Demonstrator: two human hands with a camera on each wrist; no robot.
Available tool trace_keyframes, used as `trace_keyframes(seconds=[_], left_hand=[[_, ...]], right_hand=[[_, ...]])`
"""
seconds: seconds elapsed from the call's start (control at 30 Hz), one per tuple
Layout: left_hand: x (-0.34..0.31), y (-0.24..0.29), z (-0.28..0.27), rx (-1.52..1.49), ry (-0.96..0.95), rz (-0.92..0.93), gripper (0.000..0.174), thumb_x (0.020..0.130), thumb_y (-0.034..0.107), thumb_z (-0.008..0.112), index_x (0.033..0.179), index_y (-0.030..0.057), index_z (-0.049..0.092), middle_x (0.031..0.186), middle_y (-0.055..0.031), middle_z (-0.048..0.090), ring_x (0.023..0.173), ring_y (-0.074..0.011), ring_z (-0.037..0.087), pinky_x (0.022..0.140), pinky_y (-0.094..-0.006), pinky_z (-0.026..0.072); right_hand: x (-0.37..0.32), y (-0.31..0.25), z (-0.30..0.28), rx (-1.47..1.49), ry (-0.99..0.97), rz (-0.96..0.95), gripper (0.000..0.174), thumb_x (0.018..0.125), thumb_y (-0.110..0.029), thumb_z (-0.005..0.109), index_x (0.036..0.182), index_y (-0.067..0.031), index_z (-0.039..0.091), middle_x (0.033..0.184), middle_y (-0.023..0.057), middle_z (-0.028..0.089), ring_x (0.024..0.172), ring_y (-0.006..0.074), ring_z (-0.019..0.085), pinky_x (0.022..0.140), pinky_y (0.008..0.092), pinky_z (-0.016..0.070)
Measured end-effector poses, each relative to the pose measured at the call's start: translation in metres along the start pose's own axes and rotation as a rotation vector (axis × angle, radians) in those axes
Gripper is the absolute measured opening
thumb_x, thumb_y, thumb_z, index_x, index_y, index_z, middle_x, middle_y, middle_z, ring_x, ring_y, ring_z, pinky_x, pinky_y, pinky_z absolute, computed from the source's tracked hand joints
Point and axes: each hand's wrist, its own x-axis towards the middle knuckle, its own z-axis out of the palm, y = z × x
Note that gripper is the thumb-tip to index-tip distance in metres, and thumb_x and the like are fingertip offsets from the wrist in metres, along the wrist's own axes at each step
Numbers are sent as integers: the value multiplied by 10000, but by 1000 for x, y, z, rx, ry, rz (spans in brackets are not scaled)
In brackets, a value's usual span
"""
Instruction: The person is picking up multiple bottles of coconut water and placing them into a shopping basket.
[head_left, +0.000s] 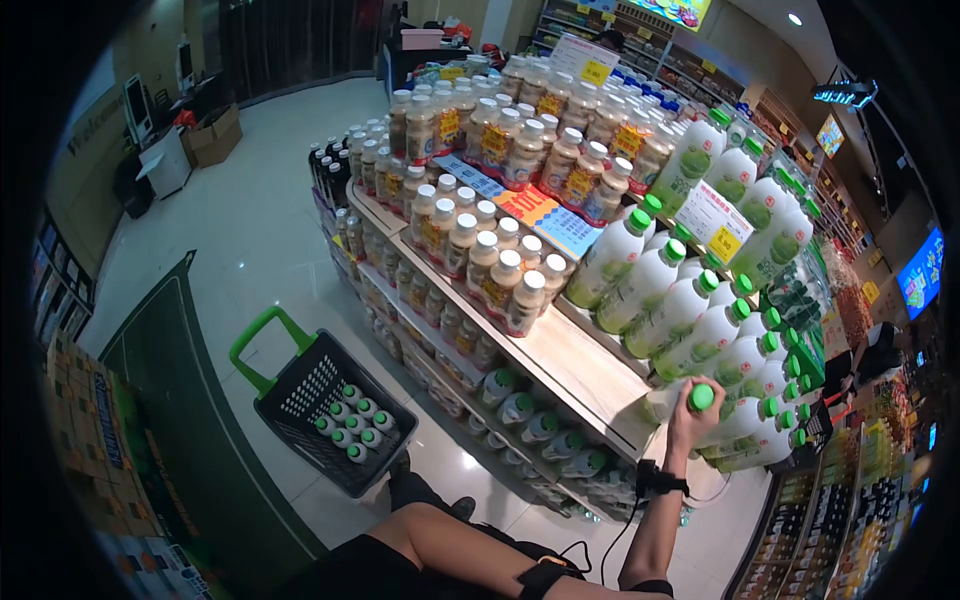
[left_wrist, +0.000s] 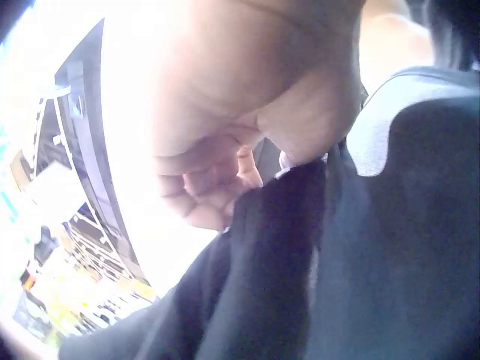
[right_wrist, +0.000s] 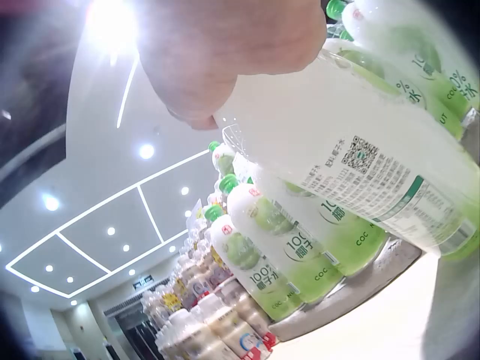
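Note:
My right hand [head_left: 692, 418] grips a white bottle [head_left: 662, 400] with a green cap at the near end of the display shelf [head_left: 570, 365]. In the right wrist view the right hand [right_wrist: 225, 52] is wrapped over the top of that bottle [right_wrist: 337, 150], whose green and white label faces the camera. More of the same bottles [right_wrist: 262, 255] stand in a row behind it. My left hand [left_wrist: 210, 180] hangs by dark clothing [left_wrist: 360, 262], its fingers loosely curled and holding nothing. It is out of sight in the head view.
A black shopping basket [head_left: 300, 385] with a green handle [head_left: 262, 345] sits on the floor to the left, holding several small green-capped bottles. Tiers of brown-labelled jars [head_left: 500, 140] and large white bottles [head_left: 690, 300] fill the display. More shelves [head_left: 800, 530] stand close on the right.

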Motion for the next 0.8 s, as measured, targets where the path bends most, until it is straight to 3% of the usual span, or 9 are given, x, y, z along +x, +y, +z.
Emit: trace_keyframes(seconds=[0.1, 0.13, 0.23, 0.3, 0.43, 0.5, 0.53, 0.6, 0.8], left_hand=[[-54, -12, -52, 311, 176, -109, 369, 923, 414, 669, 1126, 111, 612, 1048, -213, 650, 1059, -356, 614, 849, -446, 471], [-82, -29, -61, 395, 316, -197, 350, 876, 227, 727, 1150, 49, 604, 1139, -106, 612, 1097, -309, 584, 943, -435, 455], [-135, -33, -104, 906, 732, -435, 492, 819, 182, 769, 1249, 67, 558, 1223, -141, 588, 1139, -307, 572, 974, -420, 451], [-165, -42, -114, 529, 1108, -777, 549, 910, 225, 696, 1367, 35, 459, 1341, -143, 566, 1226, -277, 556, 1049, -395, 407], [-188, -50, -120, 178, 1081, -756, 709, 981, 479, 568, 1453, -6, 356, 1375, -208, 526, 1238, -281, 544, 1016, -398, 447], [-216, -51, -113, -326, 905, -633, 975, 837, 685, 652, 1473, 14, 340, 1385, -186, 522, 1240, -269, 544, 1004, -411, 480], [-223, -47, -102, -351, 1039, -552, 1068, 745, 746, 677, 1463, 21, 361, 1384, -164, 527, 1243, -273, 544, 1002, -422, 492], [-185, -40, -87, -228, 1325, -386, 1153, 622, 774, 759, 1452, 58, 403, 1386, -105, 542, 1262, -292, 537, 1043, -448, 483], [-227, -35, -83, -299, 1317, -367, 1090, 691, 727, 740, 1485, 81, 364, 1461, -121, 474, 1305, -320, 502, 1076, -503, 449]], right_hand=[[-15, -19, -18, 360, 201, 219, 222, 936, -17, 645, 1097, -42, 493, 1039, 86, 589, 945, 229, 626, 914, 415, 530], [-18, -42, -20, 357, 231, 222, 205, 939, -49, 641, 1084, -48, 496, 1039, 67, 566, 1034, 220, 590, 947, 411, 512], [-27, -68, -32, 600, 265, 342, 206, 945, -88, 623, 1100, -65, 490, 1027, 46, 542, 1128, 221, 542, 975, 425, 493], [-28, -92, -27, 783, 293, 362, 253, 937, -101, 613, 1146, -85, 471, 1030, 27, 524, 1147, 229, 524, 1023, 463, 475], [-32, -137, -10, 1267, 157, 344, 296, 943, -110, 585, 1192, -161, 432, 1044, -31, 534, 1182, 199, 500, 1108, 585, 399], [-41, -153, -3, 1358, 152, 389, 296, 922, -112, 603, 1159, -175, 436, 1013, -44, 523, 1151, 183, 502, 1113, 603, 384], [-44, -158, 0, 1456, 87, 441, 298, 901, -114, 621, 1125, -189, 439, 982, -57, 512, 1121, 167, 505, 1118, 621, 368], [-49, -165, 3, 1459, 44, 406, 312, 872, -111, 643, 1089, -195, 436, 959, -64, 508, 1101, 159, 506, 1118, 620, 369], [-46, -171, -2, 1398, -197, 248, 412, 774, -116, 747, 1024, -202, 431, 921, -69, 538, 1020, 167, 539, 1098, 607, 401]])
